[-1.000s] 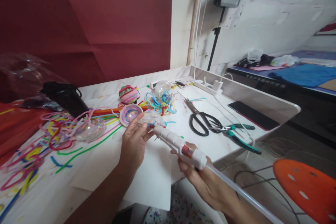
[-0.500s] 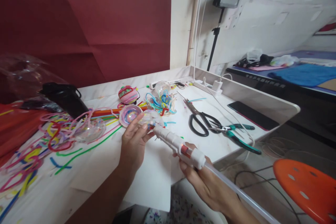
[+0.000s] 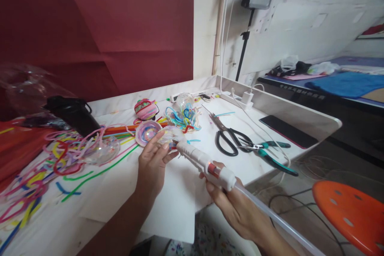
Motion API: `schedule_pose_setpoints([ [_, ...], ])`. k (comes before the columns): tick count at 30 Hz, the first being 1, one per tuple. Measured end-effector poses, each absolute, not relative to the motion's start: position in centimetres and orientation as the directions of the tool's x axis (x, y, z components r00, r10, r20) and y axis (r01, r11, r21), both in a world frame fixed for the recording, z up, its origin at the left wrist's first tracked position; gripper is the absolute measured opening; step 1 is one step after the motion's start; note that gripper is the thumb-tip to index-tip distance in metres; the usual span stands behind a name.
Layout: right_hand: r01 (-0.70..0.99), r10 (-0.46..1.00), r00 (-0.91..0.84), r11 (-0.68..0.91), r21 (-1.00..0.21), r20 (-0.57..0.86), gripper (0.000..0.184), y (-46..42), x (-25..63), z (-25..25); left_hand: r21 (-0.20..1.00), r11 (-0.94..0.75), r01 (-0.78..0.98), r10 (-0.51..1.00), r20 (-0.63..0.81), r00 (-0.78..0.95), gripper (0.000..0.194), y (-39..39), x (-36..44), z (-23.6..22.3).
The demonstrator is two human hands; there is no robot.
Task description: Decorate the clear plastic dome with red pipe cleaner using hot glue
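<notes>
Between its thumb and fingers, my left hand [image 3: 152,164] is closed on a clear plastic half-ball [image 3: 173,133], tilted over the table. Some coloured bits show at its lower edge. My right hand [image 3: 229,198] is wrapped round a white hot glue gun [image 3: 196,159], whose tip points at the half-ball's near side. A long clear glue stick [image 3: 270,212] sticks out of the gun's back end. Just behind my left fingers lies a bowl-shaped half lined with coloured pipe cleaners [image 3: 148,133]. A pink wrapped ball [image 3: 146,109] rests farther back.
Loose pipe cleaners [image 3: 64,150] and another clear half-ball [image 3: 103,150] lie at left, near a black object [image 3: 73,114]. Scissors [image 3: 225,134], green-handled pliers [image 3: 270,156] and a phone [image 3: 288,131] lie at right. White paper [image 3: 171,208] lies beneath my hands. An orange stool [image 3: 354,212] stands beside the table.
The view has shifted very slightly. Both hands keep their grips, and the glue gun's tip stays close to the clear half-ball.
</notes>
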State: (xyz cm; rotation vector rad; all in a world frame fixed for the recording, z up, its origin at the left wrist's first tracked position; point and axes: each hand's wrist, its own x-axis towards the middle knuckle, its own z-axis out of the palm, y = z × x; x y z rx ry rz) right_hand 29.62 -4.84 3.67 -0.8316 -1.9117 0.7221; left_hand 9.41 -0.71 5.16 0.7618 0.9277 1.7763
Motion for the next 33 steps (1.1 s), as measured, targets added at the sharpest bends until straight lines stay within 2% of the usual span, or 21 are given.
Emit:
schedule_pose_setpoints([
  [20,0.305,0.724,-0.404,0.683,-0.663,0.559,0.020,-4.58,29.86,3.74,0.868,-0.257,-0.426,0.927,0.096,-0.363,0.048,-0.83,9.49,5.24],
  [29,0.365,0.665,-0.428,0.746,-0.557,0.612,0.024,-5.10,30.20,3.68,0.873,-0.260,-0.413,0.927,0.106,-0.359,0.046,-0.72,9.44,5.26],
  [33,0.351,0.669,-0.436,0.742,-0.570,0.602,0.026,-5.14,30.26,3.76,0.874,-0.260,-0.410,0.925,0.103,-0.366,0.046,-0.74,9.45,5.23],
])
